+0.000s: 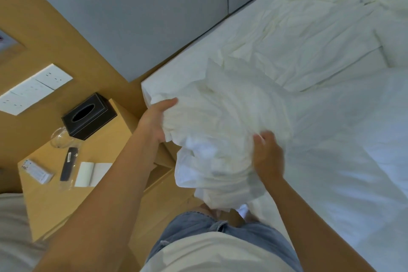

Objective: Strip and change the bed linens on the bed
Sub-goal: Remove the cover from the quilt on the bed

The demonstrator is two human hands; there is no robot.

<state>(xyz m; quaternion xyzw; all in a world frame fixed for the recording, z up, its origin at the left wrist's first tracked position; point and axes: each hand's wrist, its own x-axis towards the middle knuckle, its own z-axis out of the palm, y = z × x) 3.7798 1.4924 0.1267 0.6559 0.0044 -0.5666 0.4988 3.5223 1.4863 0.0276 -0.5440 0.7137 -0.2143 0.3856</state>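
Linen: bunched white linen [220,130], centre frame, lifted over the bed's near corner; gathered tight, I judge, to carry off in one load.
Left hand [157,117]: grips the bundle's left edge, thumb on top.
Right hand [268,157]: fingers dug into its right side, supporting the weight.
Bed [342,161]: right of frame, rumpled sheet not yet stripped.
Counter [50,205]: lower left, holds a tissue box [88,115].

Wooden nightstand [55,205] w/ black tissue box [89,115], clear glass [57,138], dark remote [68,163], white notepad [92,173] on top. Behind it: tan wall [28,17] w/ white socket plates [33,88]. Right of it: grey padded headboard panels [132,17]. Soft, even light.
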